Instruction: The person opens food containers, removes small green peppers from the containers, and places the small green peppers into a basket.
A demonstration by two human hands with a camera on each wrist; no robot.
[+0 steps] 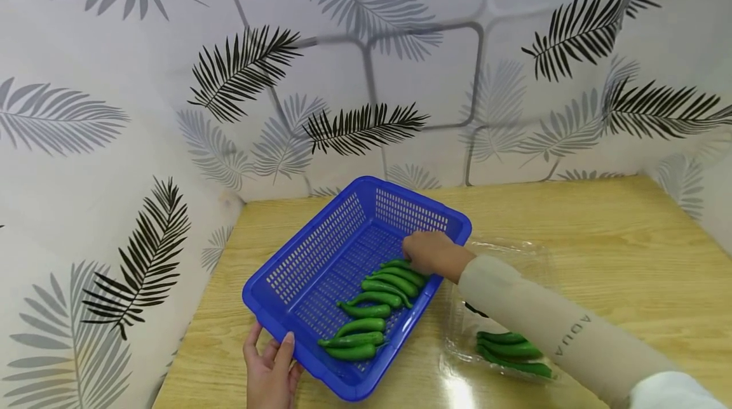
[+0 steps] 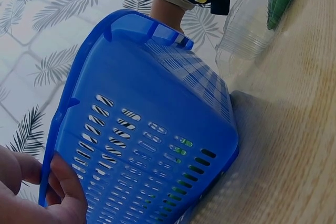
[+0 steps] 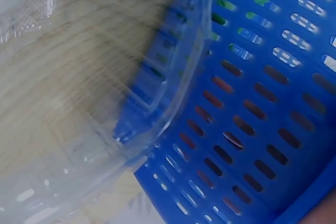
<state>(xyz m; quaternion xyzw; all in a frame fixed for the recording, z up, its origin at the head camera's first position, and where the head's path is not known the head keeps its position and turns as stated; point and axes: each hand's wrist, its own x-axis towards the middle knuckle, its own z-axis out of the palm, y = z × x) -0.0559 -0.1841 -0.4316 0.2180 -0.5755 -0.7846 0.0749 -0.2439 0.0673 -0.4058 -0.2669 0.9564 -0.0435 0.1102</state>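
A blue plastic basket (image 1: 320, 218) stands on the table, with several green chili peppers (image 1: 372, 310) lying in a row along its right side. My left hand (image 1: 271, 368) grips the rim at the near left corner; the left wrist view shows the fingers (image 2: 65, 179) curled round the rim. Over the right wall reaches my right hand (image 1: 431, 251), down inside the basket at the far end of the pepper row. Its fingertips are hidden, and I cannot tell whether they hold a pepper. Through the basket's slots, the right wrist view shows parts of that hand.
Right of the basket, under my right forearm, lies a clear plastic container (image 1: 457, 333) with several more green peppers (image 1: 511, 350) at its near end. It stands close against the basket wall. A leaf-patterned wall (image 1: 343, 79) rises behind the wooden table (image 1: 623, 256).
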